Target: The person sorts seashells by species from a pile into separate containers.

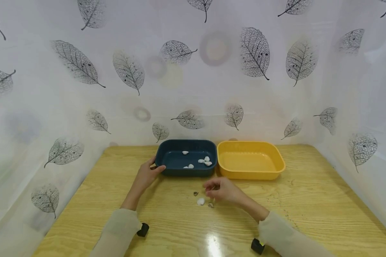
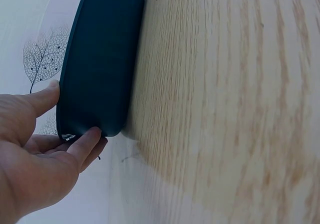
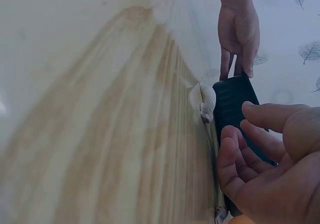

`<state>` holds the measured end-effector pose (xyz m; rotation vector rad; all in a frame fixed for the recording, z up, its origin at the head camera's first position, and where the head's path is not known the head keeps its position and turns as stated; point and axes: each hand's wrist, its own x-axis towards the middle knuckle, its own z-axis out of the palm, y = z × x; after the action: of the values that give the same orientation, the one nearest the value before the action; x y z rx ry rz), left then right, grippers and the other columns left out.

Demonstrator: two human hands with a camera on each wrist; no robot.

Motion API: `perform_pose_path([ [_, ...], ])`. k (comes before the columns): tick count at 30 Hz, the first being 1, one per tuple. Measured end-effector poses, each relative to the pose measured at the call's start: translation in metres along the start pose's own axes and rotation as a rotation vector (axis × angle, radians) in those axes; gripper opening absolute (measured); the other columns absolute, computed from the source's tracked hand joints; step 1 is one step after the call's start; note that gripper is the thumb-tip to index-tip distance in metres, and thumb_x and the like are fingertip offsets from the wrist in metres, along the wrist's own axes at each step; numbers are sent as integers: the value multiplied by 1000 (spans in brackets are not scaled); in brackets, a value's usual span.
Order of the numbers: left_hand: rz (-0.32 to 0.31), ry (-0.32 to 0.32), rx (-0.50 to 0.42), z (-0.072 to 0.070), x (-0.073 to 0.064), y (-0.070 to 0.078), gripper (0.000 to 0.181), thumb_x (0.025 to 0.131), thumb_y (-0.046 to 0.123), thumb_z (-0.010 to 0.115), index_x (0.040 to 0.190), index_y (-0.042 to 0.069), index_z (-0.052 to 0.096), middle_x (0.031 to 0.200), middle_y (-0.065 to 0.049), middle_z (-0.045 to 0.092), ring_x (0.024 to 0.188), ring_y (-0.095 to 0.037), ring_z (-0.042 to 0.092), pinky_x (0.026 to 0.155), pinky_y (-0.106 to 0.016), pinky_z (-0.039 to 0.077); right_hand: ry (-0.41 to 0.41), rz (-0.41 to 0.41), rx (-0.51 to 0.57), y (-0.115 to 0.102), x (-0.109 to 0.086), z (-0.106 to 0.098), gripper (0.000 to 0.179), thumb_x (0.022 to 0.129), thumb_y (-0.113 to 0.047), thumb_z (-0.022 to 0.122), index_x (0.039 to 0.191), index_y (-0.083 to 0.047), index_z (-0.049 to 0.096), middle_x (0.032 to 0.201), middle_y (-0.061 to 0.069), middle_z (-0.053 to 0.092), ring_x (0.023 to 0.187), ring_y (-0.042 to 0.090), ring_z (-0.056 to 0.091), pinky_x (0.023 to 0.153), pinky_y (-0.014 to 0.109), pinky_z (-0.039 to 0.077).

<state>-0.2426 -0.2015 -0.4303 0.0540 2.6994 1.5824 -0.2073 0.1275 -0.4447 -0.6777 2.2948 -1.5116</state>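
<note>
Head view: the left hand (image 1: 146, 175) grips the left end of a dark blue basin (image 1: 186, 172) holding white seashells (image 1: 207, 164), left of a yellow basin (image 1: 254, 175). Nearer, the right hand (image 1: 225, 191), fingers loosely curled and thumb apart, is just beside a lone white seashell (image 1: 201, 201) and two small dark shells (image 1: 195, 193).

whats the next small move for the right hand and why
Probably lower the right-hand grip to the white seashell and pinch it: it lies on the wooden table nearby, the grip looks empty, and the navy tub already holds similar white shells.
</note>
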Motion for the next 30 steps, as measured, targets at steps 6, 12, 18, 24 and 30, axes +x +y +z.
perform_pose_path([
  [6,-5,6,-5,1,-1,1,75,104,18,66,159,-9,24,161,-31,31,139,-45,46,107,-51,49,-6,-62,-102,-1,1,4,23,92,-2,74,114,7,73,98,8,72,86,18,62,67,21,54],
  [12,-9,4,-10,1,-3,2,75,104,18,65,159,-9,23,161,-31,30,140,-45,45,107,-52,48,-28,-104,-159,0,2,8,23,91,-2,76,112,7,74,95,6,72,82,12,60,70,21,52],
  [18,-12,7,-7,2,-2,2,75,104,18,66,159,-9,24,161,-32,31,139,-45,46,106,-51,49,-47,-133,-189,4,5,11,24,89,-4,79,110,7,74,96,8,73,80,7,58,70,21,52],
  [24,-18,4,-6,1,-2,2,76,104,20,65,160,-9,23,162,-31,29,140,-44,45,105,-52,50,-37,-128,-239,10,9,14,25,84,-5,84,106,2,77,99,6,76,84,6,62,74,22,54],
  [30,-17,0,7,1,-1,1,76,104,21,65,160,-8,23,162,-31,29,140,-44,45,105,-51,50,-31,-129,-266,7,9,18,24,83,-6,84,105,2,78,101,7,76,89,15,67,77,24,56],
])
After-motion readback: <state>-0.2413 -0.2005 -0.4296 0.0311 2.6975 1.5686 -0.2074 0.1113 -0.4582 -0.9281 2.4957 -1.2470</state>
